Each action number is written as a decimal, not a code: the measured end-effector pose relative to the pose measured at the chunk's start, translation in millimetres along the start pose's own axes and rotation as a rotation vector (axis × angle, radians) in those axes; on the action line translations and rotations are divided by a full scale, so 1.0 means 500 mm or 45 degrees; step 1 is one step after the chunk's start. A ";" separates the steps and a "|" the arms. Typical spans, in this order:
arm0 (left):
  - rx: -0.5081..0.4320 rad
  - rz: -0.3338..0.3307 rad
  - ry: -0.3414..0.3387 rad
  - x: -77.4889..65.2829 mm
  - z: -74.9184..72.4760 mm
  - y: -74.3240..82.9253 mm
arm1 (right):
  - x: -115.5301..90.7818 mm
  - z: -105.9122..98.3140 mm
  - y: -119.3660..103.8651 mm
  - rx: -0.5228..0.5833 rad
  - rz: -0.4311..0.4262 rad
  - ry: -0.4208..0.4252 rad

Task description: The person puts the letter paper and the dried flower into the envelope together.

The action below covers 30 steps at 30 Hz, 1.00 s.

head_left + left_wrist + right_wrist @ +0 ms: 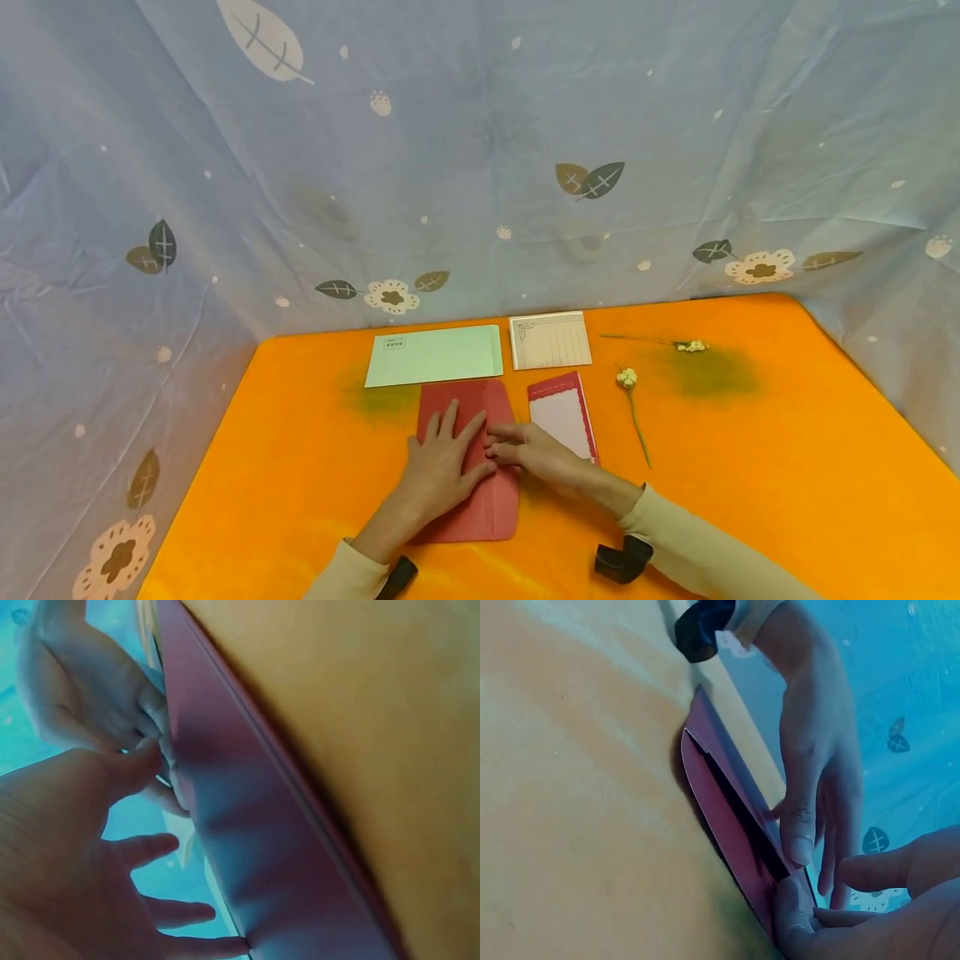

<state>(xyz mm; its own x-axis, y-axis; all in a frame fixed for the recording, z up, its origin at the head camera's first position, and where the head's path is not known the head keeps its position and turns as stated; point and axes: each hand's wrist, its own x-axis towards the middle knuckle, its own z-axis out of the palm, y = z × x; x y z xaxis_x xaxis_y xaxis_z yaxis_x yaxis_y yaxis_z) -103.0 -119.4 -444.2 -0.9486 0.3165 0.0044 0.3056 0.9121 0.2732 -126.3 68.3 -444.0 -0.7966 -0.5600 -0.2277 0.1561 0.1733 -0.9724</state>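
Observation:
A red envelope (457, 525) lies on the orange cloth, its flap to the right. My left hand (442, 462) rests on it with fingers spread and fairly straight. At the flap side, my right hand (540, 454) holds the lip of the envelope between thumb and fingers. A dark gap in the red envelope (739, 817) shows its mouth standing slightly apart in the right wrist view. My right hand (885, 922) has fingertips at that gap, close to the thumb of my left hand (817, 742). What lies inside is hidden.
Behind the red envelope lie a pale green envelope (435, 357) and a cream lined card (551, 342). A white card with a red border (561, 412) sits right of it, partly under my right hand. Two flower stems, one upright (636, 412) and one sideways (690, 346), lie farther right.

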 end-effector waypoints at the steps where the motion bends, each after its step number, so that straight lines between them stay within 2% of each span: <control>1: 0.000 0.001 -0.003 0.001 0.000 0.001 | 0.002 0.000 0.001 0.027 0.003 -0.006; 6: 0.019 0.014 -0.009 0.002 0.000 0.001 | 0.008 -0.001 0.008 0.086 -0.016 0.003; 12: -0.035 -0.015 0.006 0.004 0.001 0.003 | 0.008 0.001 0.019 0.089 -0.081 0.015; 25: -0.032 -0.070 -0.011 0.008 0.001 0.014 | 0.015 -0.001 0.020 0.107 -0.065 0.036; 30: -0.015 -0.083 -0.015 0.013 0.000 0.017 | 0.009 -0.010 0.016 0.017 -0.078 0.033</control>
<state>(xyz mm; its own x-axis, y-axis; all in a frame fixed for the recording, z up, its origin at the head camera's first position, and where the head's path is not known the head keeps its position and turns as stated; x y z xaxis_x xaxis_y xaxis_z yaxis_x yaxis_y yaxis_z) -106.3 -109.5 -441.9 -0.9653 0.2598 -0.0253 0.2423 0.9278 0.2838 -131.4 71.4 -452.6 -0.8196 -0.5481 -0.1666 0.1141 0.1287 -0.9851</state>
